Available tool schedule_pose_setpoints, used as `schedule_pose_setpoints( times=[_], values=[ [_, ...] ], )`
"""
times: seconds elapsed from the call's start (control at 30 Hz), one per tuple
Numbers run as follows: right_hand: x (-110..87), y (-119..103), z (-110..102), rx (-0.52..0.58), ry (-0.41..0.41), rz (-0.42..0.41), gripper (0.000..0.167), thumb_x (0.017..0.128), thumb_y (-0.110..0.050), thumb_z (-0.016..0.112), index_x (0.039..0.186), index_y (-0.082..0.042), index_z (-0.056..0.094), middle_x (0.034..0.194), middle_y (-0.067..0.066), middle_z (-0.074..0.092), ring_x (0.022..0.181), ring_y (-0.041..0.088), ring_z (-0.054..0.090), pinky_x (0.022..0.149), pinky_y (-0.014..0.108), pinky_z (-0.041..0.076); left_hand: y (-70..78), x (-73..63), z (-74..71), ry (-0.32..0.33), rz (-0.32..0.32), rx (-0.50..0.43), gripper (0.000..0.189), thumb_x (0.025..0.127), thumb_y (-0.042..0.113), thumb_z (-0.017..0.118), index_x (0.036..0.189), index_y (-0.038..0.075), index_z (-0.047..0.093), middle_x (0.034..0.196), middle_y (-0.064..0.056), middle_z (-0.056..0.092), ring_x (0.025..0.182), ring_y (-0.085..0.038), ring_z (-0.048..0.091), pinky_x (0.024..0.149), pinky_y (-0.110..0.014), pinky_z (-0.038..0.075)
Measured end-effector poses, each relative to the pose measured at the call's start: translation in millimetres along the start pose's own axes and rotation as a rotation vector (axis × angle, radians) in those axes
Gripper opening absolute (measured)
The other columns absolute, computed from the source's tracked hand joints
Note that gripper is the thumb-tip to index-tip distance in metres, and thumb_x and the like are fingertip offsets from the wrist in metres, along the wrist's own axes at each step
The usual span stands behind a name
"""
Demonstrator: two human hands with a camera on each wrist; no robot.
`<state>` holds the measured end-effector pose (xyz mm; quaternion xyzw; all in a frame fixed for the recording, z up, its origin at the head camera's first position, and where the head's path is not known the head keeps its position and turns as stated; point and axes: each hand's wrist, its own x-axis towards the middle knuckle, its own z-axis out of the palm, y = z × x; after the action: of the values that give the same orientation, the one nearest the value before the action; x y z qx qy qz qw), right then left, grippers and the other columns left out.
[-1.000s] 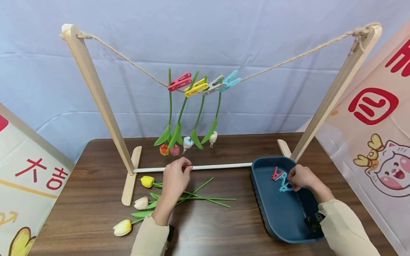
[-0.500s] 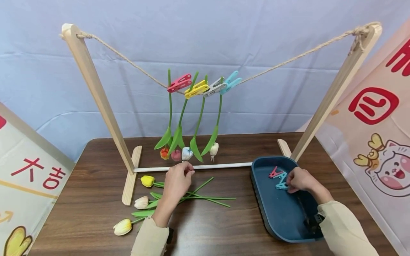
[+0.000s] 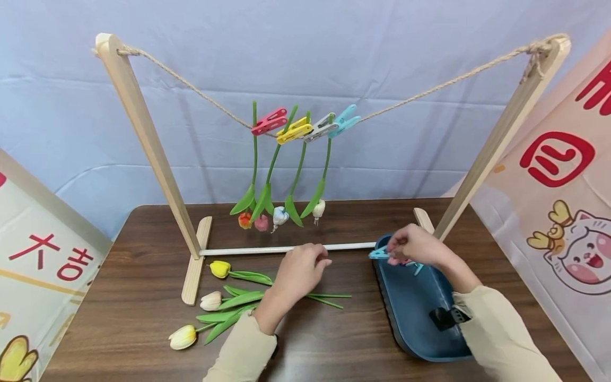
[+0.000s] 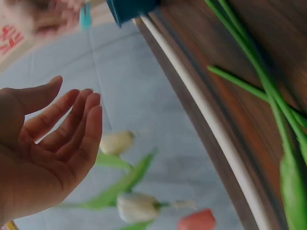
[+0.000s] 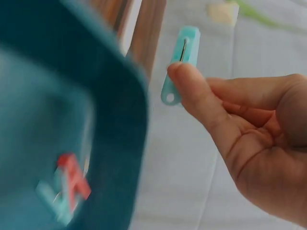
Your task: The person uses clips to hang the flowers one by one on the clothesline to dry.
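Note:
My right hand pinches a light blue clothespin between thumb and fingertips, above the left rim of the dark blue bin. Inside the bin lie a red clothespin and another light blue clothespin. My left hand hovers over the stems of the loose artificial tulips, its fingers loosely bent and holding nothing. Those tulips, one yellow, one cream and one pale yellow, lie on the table. Several tulips hang upside down from the rope, clipped by red, yellow, grey and blue clothespins.
Two wooden posts hold the sagging rope over the brown table. A white rod joins their feet low down, behind the left hand. Pale blue cloth covers the back, with printed banners at both sides.
My right hand has lifted a light blue clothespin from the bin and moved left and up with it. My left hand has shifted right across the tulip stems.

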<state>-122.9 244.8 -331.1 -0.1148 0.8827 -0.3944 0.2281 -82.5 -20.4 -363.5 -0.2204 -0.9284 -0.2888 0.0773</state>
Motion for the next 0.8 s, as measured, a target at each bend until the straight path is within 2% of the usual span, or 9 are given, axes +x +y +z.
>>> schedule_pose_setpoints(
  times=[0.13, 0.2, 0.27, 0.4, 0.5, 0.6, 0.7, 0.8],
  values=[
    [10.1, -24.5, 14.4, 0.013, -0.044, -0.048, 0.013, 0.085, 0.008, 0.050, 0.089, 0.010, 0.063, 0.076, 0.011, 0.066, 0.069, 0.020, 0.066, 0.055, 0.027, 0.050, 13.9, 3.4, 5.8, -0.056, 0.013, 0.055, 0.019, 0.084, 0.024, 0.067, 0.092, 0.008, 0.067, 0.084, -0.003, 0.063, 0.075, -0.019, 0.061, 0.065, -0.032, 0.048],
    [13.9, -34.2, 21.7, 0.028, -0.072, -0.074, 0.013, 0.085, 0.010, 0.050, 0.089, 0.011, 0.063, 0.077, 0.011, 0.065, 0.069, 0.020, 0.066, 0.059, 0.028, 0.052, 18.0, 3.7, 8.2, -0.058, 0.010, 0.082, 0.020, 0.083, 0.026, 0.067, 0.092, 0.009, 0.067, 0.082, -0.002, 0.061, 0.074, -0.020, 0.061, 0.062, -0.031, 0.048],
    [16.6, -42.2, 27.9, 0.047, -0.100, -0.102, 0.013, 0.084, 0.012, 0.050, 0.088, 0.011, 0.062, 0.078, 0.012, 0.065, 0.069, 0.020, 0.066, 0.063, 0.030, 0.053, 19.7, 3.3, 10.0, -0.036, 0.007, 0.107, 0.017, 0.082, 0.025, 0.068, 0.089, 0.009, 0.066, 0.078, -0.001, 0.059, 0.071, -0.020, 0.060, 0.058, -0.031, 0.047],
    [18.3, -52.0, 34.9, 0.041, -0.112, -0.144, 0.013, 0.084, 0.012, 0.050, 0.089, 0.011, 0.062, 0.075, 0.011, 0.065, 0.065, 0.020, 0.065, 0.059, 0.029, 0.052, 16.5, 1.8, 9.5, 0.041, 0.026, 0.129, 0.011, 0.081, 0.019, 0.069, 0.079, 0.010, 0.064, 0.070, 0.000, 0.056, 0.063, -0.020, 0.059, 0.051, -0.030, 0.045],
    [17.9, -54.4, 36.4, -0.032, -0.069, -0.191, 0.018, 0.084, 0.006, 0.057, 0.101, 0.010, 0.060, 0.077, 0.009, 0.063, 0.060, 0.018, 0.060, 0.055, 0.028, 0.051, 10.7, 1.2, 3.1, 0.082, 0.038, 0.075, 0.010, 0.081, 0.016, 0.069, 0.076, 0.009, 0.064, 0.069, 0.000, 0.057, 0.061, -0.018, 0.059, 0.051, -0.030, 0.045],
    [18.1, -52.9, 36.4, -0.144, -0.015, -0.249, 0.033, 0.080, -0.003, 0.067, 0.111, 0.006, 0.058, 0.081, 0.006, 0.059, 0.061, 0.015, 0.052, 0.054, 0.027, 0.046, 4.5, 1.4, -5.7, 0.102, 0.029, -0.010, 0.007, 0.081, 0.014, 0.069, 0.077, 0.009, 0.066, 0.071, 0.000, 0.061, 0.062, -0.015, 0.059, 0.054, -0.028, 0.046],
    [17.9, -50.3, 36.2, -0.186, 0.006, -0.291, 0.038, 0.077, -0.010, 0.072, 0.111, 0.003, 0.060, 0.082, 0.003, 0.058, 0.066, 0.013, 0.048, 0.057, 0.027, 0.042, -0.2, 1.5, -13.3, 0.101, 0.024, -0.080, 0.006, 0.081, 0.014, 0.069, 0.079, 0.008, 0.068, 0.074, -0.001, 0.063, 0.061, -0.013, 0.057, 0.055, -0.026, 0.044],
    [17.7, -46.7, 36.9, -0.151, 0.017, -0.324, 0.033, 0.079, -0.012, 0.071, 0.107, 0.002, 0.063, 0.081, 0.001, 0.058, 0.068, 0.014, 0.049, 0.059, 0.027, 0.043, -2.8, 1.0, -17.2, 0.092, 0.021, -0.115, 0.005, 0.081, 0.013, 0.069, 0.080, 0.008, 0.069, 0.074, 0.000, 0.064, 0.059, -0.011, 0.054, 0.054, -0.023, 0.043]
  ],
)
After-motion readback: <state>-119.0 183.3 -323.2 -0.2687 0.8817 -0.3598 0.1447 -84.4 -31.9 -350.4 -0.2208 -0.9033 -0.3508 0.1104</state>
